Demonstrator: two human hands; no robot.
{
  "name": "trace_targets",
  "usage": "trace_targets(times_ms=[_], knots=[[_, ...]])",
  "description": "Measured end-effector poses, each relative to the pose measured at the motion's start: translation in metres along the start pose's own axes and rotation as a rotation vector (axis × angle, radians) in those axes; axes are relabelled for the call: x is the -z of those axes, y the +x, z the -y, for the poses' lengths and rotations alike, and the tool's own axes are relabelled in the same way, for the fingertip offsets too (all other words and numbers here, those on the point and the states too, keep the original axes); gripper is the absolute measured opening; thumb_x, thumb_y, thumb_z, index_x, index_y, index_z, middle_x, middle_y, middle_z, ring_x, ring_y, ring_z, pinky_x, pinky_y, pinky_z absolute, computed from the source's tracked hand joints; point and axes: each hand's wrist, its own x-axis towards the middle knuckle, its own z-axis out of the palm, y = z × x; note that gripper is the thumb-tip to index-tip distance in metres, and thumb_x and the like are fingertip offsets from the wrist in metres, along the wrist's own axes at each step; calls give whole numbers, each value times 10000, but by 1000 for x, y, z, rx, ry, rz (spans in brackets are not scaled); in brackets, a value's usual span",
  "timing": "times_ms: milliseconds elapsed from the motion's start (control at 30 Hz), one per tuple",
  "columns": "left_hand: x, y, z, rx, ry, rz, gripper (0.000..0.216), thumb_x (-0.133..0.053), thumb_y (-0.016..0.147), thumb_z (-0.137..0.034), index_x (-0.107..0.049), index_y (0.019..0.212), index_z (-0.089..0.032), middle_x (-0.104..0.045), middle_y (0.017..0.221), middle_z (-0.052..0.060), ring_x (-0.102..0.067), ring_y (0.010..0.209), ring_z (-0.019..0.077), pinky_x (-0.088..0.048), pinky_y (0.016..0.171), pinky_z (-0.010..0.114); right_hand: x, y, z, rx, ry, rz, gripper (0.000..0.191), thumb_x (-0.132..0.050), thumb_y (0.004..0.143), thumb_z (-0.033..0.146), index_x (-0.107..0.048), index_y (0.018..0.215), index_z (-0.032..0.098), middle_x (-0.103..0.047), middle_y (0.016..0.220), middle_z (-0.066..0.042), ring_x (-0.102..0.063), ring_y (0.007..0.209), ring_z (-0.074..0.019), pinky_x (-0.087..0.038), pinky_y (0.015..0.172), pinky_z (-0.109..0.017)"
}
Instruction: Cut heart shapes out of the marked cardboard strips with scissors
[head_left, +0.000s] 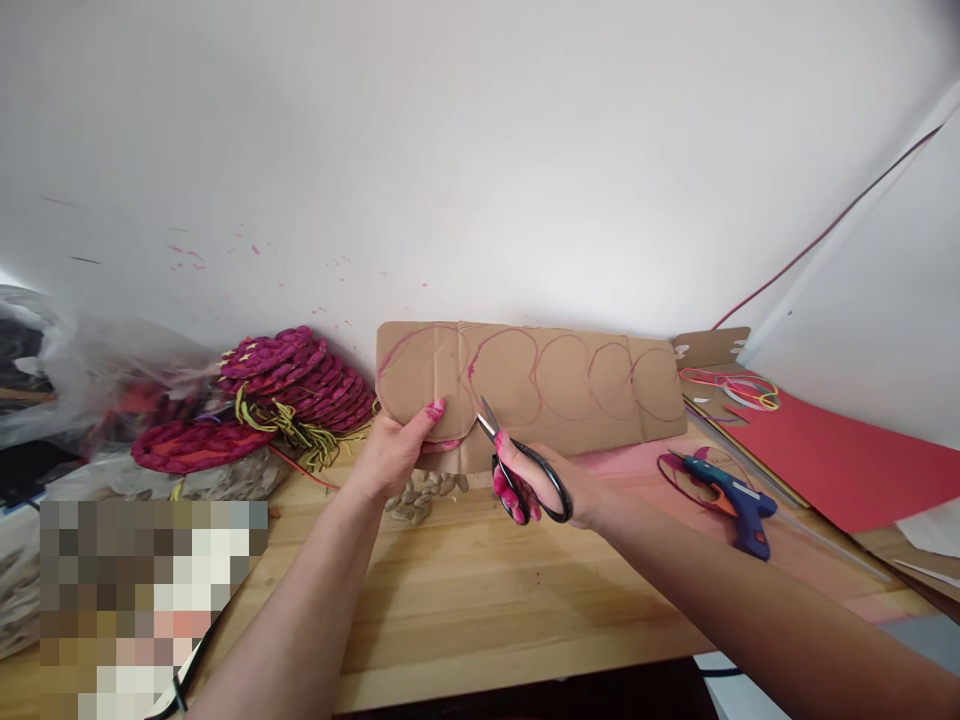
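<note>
A long strip of brown cardboard (574, 375), marked with several circles in pink line, is held up above the table. My left hand (409, 440) grips its lower left part, thumb on the front face and fingers behind. In my right hand (525, 475) is a pair of black-handled scissors (553, 485), my fingers through the loops. Their blades are spread, with the tips at the lower edge of the drawn circles, near the second one. Pink stains mark the fingertips of both hands. Whether the blades touch the cardboard I cannot tell.
Dark pink braided rounds (315, 385) with yellow-green strings are stacked at the left. Shells or pebbles (416, 497) lie below the cardboard. To the right are a blue glue gun (739, 500), red sheet (832, 445) and coloured cords (750, 388). A white wall (480, 160) stands behind.
</note>
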Motion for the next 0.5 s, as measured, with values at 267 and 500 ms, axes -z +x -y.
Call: trace_targets(times_ms=[267,500], knots=[[6,2,1,-28,19,38,701,-867,727,-345,-619,1368,-211,-738,1240,140,-763,945,268,-667,732,394,3,1,7,-4,-58,11,825,-374,760,955,-560,642,160,-534,495,-2,-532,372,-113,-340,351,-221],[3,2,-3,-9,-17,21,711,-880,700,-339,-626,1349,-201,-758,1187,130,-760,954,275,-668,718,383,-6,2,0,41,-30,-67,743,-472,778,903,-495,565,191,-457,451,38,-456,335,-89,-377,335,-225]])
